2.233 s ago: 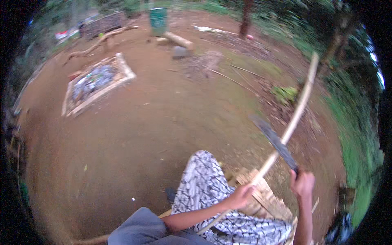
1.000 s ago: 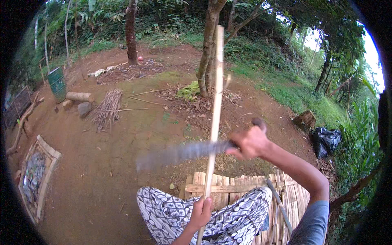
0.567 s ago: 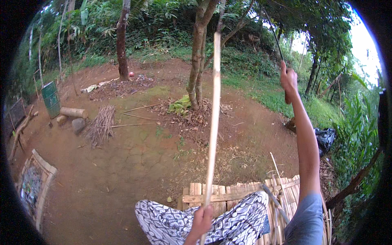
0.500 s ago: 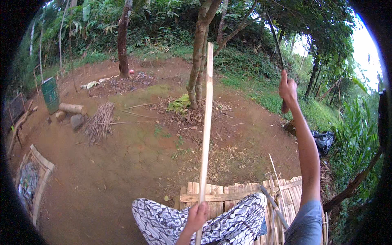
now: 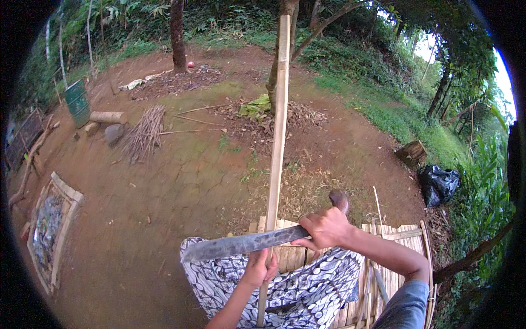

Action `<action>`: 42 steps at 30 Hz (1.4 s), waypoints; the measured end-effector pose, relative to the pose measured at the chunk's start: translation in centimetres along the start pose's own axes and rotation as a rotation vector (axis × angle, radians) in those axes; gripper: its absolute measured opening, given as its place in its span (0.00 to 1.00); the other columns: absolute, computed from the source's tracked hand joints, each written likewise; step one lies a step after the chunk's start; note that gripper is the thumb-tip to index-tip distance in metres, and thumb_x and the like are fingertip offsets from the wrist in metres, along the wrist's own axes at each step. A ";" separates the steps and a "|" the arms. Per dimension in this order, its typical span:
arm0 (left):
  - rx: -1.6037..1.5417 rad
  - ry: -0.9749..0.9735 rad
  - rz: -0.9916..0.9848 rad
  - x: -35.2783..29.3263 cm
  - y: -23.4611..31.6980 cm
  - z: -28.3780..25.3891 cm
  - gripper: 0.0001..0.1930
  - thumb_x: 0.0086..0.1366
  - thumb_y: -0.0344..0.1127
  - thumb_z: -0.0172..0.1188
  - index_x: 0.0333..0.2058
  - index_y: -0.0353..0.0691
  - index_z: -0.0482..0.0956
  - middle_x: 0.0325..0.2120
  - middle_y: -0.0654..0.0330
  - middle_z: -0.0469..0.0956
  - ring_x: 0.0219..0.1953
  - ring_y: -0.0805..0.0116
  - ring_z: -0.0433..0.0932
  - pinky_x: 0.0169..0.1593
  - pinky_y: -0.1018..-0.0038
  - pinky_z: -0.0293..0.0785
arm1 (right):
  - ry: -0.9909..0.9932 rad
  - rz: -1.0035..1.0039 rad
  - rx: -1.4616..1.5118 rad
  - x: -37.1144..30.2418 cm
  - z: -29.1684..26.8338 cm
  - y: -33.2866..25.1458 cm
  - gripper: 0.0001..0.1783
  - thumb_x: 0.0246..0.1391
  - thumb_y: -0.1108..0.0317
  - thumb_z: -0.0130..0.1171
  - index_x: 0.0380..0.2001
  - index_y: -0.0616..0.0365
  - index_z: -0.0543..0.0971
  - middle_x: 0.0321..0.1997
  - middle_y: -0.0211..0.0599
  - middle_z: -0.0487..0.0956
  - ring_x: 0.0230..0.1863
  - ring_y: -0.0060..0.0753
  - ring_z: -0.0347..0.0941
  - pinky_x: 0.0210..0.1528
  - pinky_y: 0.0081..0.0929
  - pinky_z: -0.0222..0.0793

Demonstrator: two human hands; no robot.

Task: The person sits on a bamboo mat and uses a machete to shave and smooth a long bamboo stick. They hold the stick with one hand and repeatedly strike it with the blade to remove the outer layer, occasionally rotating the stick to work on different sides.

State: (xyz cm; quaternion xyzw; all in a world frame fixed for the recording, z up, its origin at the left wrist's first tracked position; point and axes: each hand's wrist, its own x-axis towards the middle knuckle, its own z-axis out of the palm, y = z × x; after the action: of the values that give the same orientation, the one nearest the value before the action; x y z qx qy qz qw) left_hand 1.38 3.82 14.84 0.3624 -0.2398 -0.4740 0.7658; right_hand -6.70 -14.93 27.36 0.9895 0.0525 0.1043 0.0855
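Note:
A long pale bamboo strip [image 5: 279,126] stands upright in front of me, its lower end over my lap. My left hand [image 5: 259,270] is closed around it near the bottom. My right hand [image 5: 327,227] grips a machete with a dark curved handle [image 5: 339,200]. Its broad grey blade [image 5: 235,245] lies across the strip just above my left hand, pointing left. Whether the edge touches the strip I cannot tell. Beneath both hands is black-and-white patterned cloth [image 5: 301,290] over my legs.
I sit by a slatted bamboo platform [image 5: 402,274], with another blade-like tool [image 5: 379,282] lying on it. Ahead are a tree, a stick pile [image 5: 147,131], a stump [image 5: 411,154] and a black plastic bag [image 5: 438,185]. A framed box [image 5: 71,192] stands at left.
My right hand has come down from high on the right, bringing the machete across the strip near my left hand. The view has tilted downward.

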 end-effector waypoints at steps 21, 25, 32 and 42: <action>0.231 0.118 -0.011 -0.7 -1.3 0.5 0.29 0.69 0.51 0.33 0.12 0.41 0.60 0.04 0.68 0.57 0.05 0.79 0.55 0.09 0.80 0.51 | 0.037 0.707 0.033 5.3 -6.3 10.5 0.28 0.55 0.40 0.41 0.36 0.51 0.79 0.21 0.43 0.78 0.23 0.42 0.77 0.25 0.39 0.73; 0.273 0.030 0.019 -0.6 -0.5 1.0 0.28 0.69 0.51 0.34 0.14 0.40 0.62 0.05 0.67 0.58 0.06 0.79 0.56 0.10 0.80 0.51 | 0.091 0.406 0.028 5.1 -6.1 6.9 0.28 0.54 0.39 0.40 0.35 0.50 0.78 0.18 0.43 0.77 0.19 0.46 0.75 0.23 0.40 0.71; 0.182 0.043 0.032 -0.1 -1.0 -0.6 0.28 0.70 0.50 0.31 0.14 0.41 0.60 0.05 0.67 0.57 0.06 0.78 0.55 0.10 0.80 0.51 | -0.223 -0.071 -0.220 3.2 -2.9 3.4 0.29 0.51 0.36 0.43 0.26 0.51 0.77 0.16 0.34 0.75 0.15 0.37 0.72 0.16 0.36 0.69; 0.176 0.017 -0.025 0.3 -0.1 0.5 0.28 0.70 0.51 0.31 0.13 0.42 0.59 0.04 0.67 0.55 0.05 0.78 0.54 0.10 0.79 0.50 | 0.044 0.474 0.021 5.9 -7.9 8.7 0.28 0.56 0.42 0.41 0.33 0.54 0.79 0.16 0.43 0.75 0.16 0.43 0.72 0.22 0.37 0.71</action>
State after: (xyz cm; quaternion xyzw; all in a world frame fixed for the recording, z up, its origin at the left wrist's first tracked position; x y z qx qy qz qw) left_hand 1.16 3.37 15.09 0.4353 -0.2697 -0.4576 0.7269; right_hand -1.89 -21.51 37.68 0.9725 -0.1783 0.1424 0.0471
